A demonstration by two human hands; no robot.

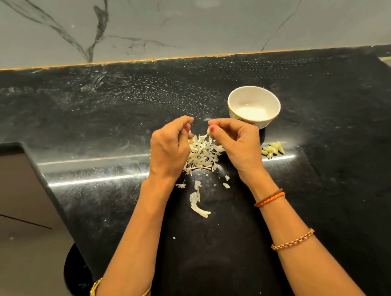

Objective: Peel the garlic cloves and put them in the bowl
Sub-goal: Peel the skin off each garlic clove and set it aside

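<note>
The worktop (95,122) is polished black stone, glossy and flecked with pale dusty smears, under a smooth grey veined marble wall (181,21) at 12 o'clock. The bowl (254,108) at 1 o'clock looks like glazed white ceramic. The garlic peels (203,155) at centre are thin, dry and papery.

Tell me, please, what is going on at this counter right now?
A person is peeling garlic over a black counter. The right hand pinches a clove while the left hand pulls at skin. Peels are piled beneath. Peeled cloves lie beside the bowl, which looks empty.
</note>
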